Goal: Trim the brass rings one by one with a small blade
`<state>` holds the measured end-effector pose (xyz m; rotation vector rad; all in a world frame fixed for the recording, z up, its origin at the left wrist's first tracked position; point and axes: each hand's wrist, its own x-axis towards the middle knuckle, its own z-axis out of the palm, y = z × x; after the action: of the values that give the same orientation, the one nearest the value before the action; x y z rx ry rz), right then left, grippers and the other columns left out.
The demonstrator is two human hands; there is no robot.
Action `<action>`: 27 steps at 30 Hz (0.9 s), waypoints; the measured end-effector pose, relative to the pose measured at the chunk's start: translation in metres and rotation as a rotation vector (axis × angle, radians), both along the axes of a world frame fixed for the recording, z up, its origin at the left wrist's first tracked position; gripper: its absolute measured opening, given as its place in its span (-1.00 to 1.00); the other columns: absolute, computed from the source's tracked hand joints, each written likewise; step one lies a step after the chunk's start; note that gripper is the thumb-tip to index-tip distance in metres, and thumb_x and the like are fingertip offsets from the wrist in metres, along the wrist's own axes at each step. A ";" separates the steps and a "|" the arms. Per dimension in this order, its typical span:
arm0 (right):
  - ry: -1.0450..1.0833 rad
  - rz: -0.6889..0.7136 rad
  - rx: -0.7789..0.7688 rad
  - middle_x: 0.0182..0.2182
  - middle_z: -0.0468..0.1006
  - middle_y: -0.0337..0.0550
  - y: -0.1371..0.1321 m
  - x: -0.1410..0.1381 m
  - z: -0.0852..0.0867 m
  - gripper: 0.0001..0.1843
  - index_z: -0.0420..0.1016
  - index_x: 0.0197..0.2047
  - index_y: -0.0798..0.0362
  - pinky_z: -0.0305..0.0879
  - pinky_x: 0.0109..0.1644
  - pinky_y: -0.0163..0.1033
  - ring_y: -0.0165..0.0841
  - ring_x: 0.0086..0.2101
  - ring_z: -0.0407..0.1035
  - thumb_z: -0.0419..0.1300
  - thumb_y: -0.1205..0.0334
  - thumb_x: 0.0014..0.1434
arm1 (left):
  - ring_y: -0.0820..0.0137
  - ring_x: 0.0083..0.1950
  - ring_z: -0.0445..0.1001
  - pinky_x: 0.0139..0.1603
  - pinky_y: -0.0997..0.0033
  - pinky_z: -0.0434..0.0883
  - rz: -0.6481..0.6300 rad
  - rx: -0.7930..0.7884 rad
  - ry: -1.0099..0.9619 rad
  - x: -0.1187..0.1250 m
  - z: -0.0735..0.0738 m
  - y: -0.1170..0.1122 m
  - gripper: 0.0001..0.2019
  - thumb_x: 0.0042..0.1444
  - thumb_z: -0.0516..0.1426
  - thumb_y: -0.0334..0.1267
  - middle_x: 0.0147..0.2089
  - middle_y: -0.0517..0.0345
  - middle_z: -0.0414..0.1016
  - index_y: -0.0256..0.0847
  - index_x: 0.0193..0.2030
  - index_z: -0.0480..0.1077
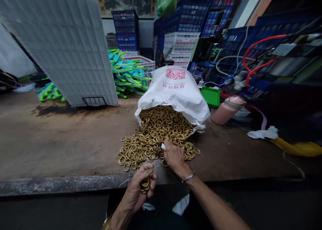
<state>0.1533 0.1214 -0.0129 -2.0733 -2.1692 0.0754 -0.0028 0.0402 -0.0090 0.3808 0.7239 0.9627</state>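
Note:
A white sack (pixel 176 89) with red print lies on its side on the worn table (pixel 62 146), and a heap of brass rings (pixel 153 139) spills out of its mouth. My left hand (pixel 138 188) is closed round a stack of brass rings (pixel 145 185) at the table's front edge. My right hand (pixel 173 157) reaches into the near side of the heap, its fingers pinched on a small white and dark tool (pixel 161 145) whose tip pokes among the rings. A metal bracelet circles my right wrist.
A tall grey quilted panel (pixel 65 45) leans at the back left. Green and teal plastic parts (pixel 125 74) are piled behind it. Blue and white crates (pixel 181 32) stack at the back. A pink bottle (pixel 227 110), a green box (pixel 211 96) and red hoses (pixel 256 58) lie at the right.

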 end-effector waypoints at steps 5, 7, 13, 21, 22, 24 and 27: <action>-0.018 -0.002 -0.025 -0.40 0.52 -0.17 0.003 0.002 -0.002 -0.84 0.29 -0.23 0.03 -0.11 -0.45 -0.29 -0.37 -0.43 0.39 -0.05 0.35 0.13 | 0.53 -0.49 0.33 -0.65 0.63 0.13 0.010 -0.081 -0.057 -0.003 -0.008 0.005 -0.80 -0.05 0.18 -0.24 -0.39 0.12 0.38 -0.28 -0.30 0.34; -0.010 0.011 -0.024 -0.40 0.52 -0.17 0.004 0.004 0.000 -0.85 0.29 -0.24 0.04 -0.11 -0.45 -0.29 -0.37 -0.42 0.39 -0.03 0.35 0.12 | 0.53 -0.48 0.34 -0.65 0.64 0.12 0.031 -0.110 -0.072 -0.003 -0.010 0.007 -0.82 -0.07 0.20 -0.24 -0.38 0.11 0.39 -0.28 -0.37 0.32; 0.101 0.103 0.025 -0.47 0.50 -0.20 -0.007 0.006 0.006 -0.87 0.30 -0.27 0.04 -0.10 -0.43 -0.30 -0.39 -0.44 0.37 -0.03 0.35 0.11 | 0.58 -0.53 0.28 -0.69 0.68 0.08 0.060 -0.052 0.032 0.003 -0.010 0.014 -0.76 -0.11 0.23 -0.23 -0.44 0.21 0.34 -0.26 -0.44 0.24; 0.392 0.274 0.009 -0.48 0.47 -0.27 -0.038 -0.010 0.004 -0.85 0.31 -0.29 0.02 -0.03 -0.40 -0.36 -0.42 -0.46 0.34 0.02 0.37 0.03 | 0.64 -0.66 0.15 -0.73 0.69 0.02 0.064 0.111 0.383 0.011 -0.019 0.021 -0.69 -0.04 0.14 -0.02 -0.58 0.34 0.22 -0.25 -0.33 0.28; 0.418 0.278 -0.001 -0.49 0.46 -0.27 -0.040 -0.012 0.004 -0.87 0.31 -0.29 0.02 -0.02 -0.40 -0.36 -0.42 -0.47 0.33 0.02 0.35 0.05 | 0.64 -0.66 0.14 -0.73 0.68 0.02 0.058 0.118 0.392 0.011 -0.020 0.021 -0.68 -0.05 0.15 -0.01 -0.59 0.34 0.21 -0.25 -0.34 0.28; 0.486 0.283 -0.027 -0.51 0.44 -0.28 -0.042 -0.015 0.004 -0.90 0.31 -0.31 0.02 -0.01 -0.41 -0.37 -0.44 -0.49 0.31 0.01 0.33 0.07 | 0.64 -0.68 0.12 -0.72 0.68 0.02 0.056 0.130 0.399 0.011 -0.020 0.021 -0.68 -0.07 0.16 -0.01 -0.63 0.36 0.19 -0.25 -0.39 0.27; 0.637 0.256 -0.077 -0.55 0.37 -0.31 -0.041 -0.019 0.006 -0.91 0.29 -0.39 0.03 0.01 -0.43 -0.39 -0.47 -0.51 0.24 -0.01 0.27 0.10 | 0.63 -0.68 0.10 -0.71 0.66 0.03 0.083 0.160 0.438 0.009 -0.020 0.020 -0.69 -0.07 0.16 -0.01 -0.67 0.37 0.18 -0.25 -0.43 0.26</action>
<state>0.1342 0.0806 -0.0065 -1.4960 -2.0082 0.7434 0.0063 0.0601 -0.0285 0.7208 1.0681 1.0307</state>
